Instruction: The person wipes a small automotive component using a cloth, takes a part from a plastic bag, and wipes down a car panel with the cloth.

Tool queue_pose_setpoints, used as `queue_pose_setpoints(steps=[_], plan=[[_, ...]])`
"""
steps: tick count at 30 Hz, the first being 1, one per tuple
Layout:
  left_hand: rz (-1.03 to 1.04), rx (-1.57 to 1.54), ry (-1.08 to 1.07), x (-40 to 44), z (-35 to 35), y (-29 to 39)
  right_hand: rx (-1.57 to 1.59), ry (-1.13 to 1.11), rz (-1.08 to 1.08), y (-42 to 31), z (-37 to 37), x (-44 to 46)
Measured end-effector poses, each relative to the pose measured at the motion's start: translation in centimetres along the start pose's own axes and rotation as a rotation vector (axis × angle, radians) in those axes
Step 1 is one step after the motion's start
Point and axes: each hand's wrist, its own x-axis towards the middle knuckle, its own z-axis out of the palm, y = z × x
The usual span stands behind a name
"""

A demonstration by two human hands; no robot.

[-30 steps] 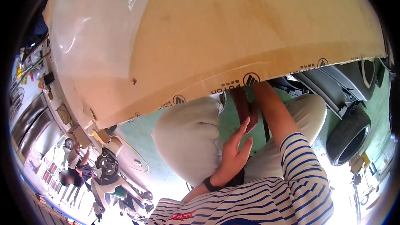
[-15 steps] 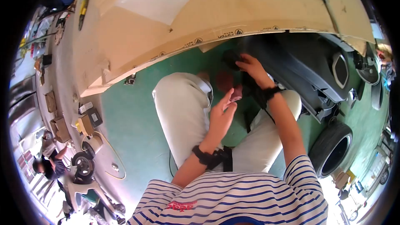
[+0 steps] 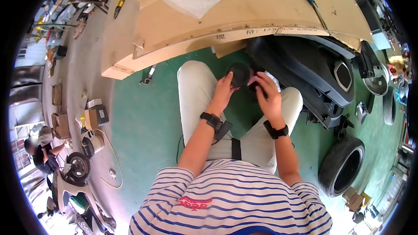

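One round, matte-black part (image 3: 239,75) is already grasped by the left hand (image 3: 223,90); beside it, the right hand (image 3: 271,98) curls, hold unclear; handling looks unfinished

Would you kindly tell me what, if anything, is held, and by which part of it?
The left hand holds a round black object by its near left edge; whether the right hand holds anything cannot be told.
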Motion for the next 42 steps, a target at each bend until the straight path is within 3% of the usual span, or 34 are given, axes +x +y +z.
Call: queue_pose_setpoints(steps=[1,3,5,6,9,11,12,14,18,21,23,27,30,33,35,37,39,42], plan=[[0.017,0.001,-0.003,0.0,-0.1,-0.3,0.079,0.124,0.176,0.2,-0.2,-0.3],[0.023,0.301,-0.037,-0.2,0.0,-0.9,0.432,0.173,0.508,3.9,1.0,-2.1],[0.047,0.319,-0.059,-0.2,0.1,-1.8,0.491,0.084,0.768,7.9,2.5,-4.0],[0.053,0.282,-0.087,0.2,-0.2,-2.3,0.681,-0.007,1.028,10.5,3.2,-4.7],[0.058,0.276,-0.155,0.0,-0.5,-1.7,1.070,-0.218,1.441,10.3,2.5,-4.3],[-0.002,0.330,-0.155,-1.2,-0.1,-1.0,1.298,-0.489,1.172,11.4,3.3,-3.9],[0.008,0.337,-0.147,-1.3,-0.3,-0.9,1.306,-0.501,1.162,10.4,3.9,-3.8],[0.011,0.576,-0.169,-1.1,-0.5,-1.3,1.331,-0.316,1.071,7.6,4.4,-3.8],[0.066,0.674,-0.281,-1.3,-0.6,-1.6,1.103,-0.408,1.068,10.1,4.9,-5.7],[-0.048,0.786,-0.235,-1.3,-0.5,-1.4,0.951,-0.483,1.049,9.9,4.1,-4.6],[0.082,0.560,-0.112,-0.5,-0.8,-2.2,1.203,-0.007,0.882,10.4,4.4,-4.5],[0.032,0.500,-0.047,0.8,-2.7,-3.0,1.508,0.311,0.757,10.4,2.3,-4.2],[0.041,0.400,0.153,1.7,-3.8,-3.8,1.605,0.253,0.669,7.8,0.5,-3.6],[0.014,0.559,0.027,0.3,-1.9,-2.6,1.581,0.147,0.654,6.7,1.1,-3.5],[-0.051,0.500,-0.062,0.8,-2.2,-3.4,1.102,-0.224,0.800,8.1,3.1,-3.7],[-0.122,0.441,-0.150,1.3,-3.1,-4.2,1.010,-0.277,0.813,10.0,5.5,-4.2],[-0.215,0.636,-0.218,1.7,-3.9,-4.4,0.633,-0.376,0.780,10.9,6.6,-4.7],[-0.175,0.677,-0.239,1.7,-3.8,-4.5,0.699,-0.363,0.799,10.3,6.0,-4.5]])
